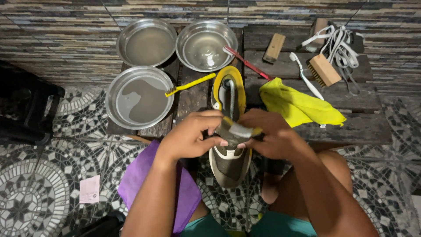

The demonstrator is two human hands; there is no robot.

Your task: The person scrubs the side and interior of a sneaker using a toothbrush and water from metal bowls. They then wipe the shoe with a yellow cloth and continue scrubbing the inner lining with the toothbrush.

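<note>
A grey and white sneaker (230,164) with a yellow insole lies lengthwise, its far end on the wooden table (355,127) and its toe toward my lap. My left hand (189,134) and my right hand (269,134) meet over the middle of the shoe. Both pinch the shoe's grey tongue (234,131), lifted off the upper. Part of the shoe's middle is hidden under my fingers.
Three metal bowls of water (139,97) (147,43) (206,44) sit at the left. A yellow toothbrush (189,84), red toothbrush (247,63), white toothbrush (305,75), yellow cloth (300,106), wooden brushes (323,69) (274,47) and white laces (342,46) lie on the table. A purple cloth (138,175) covers my left knee.
</note>
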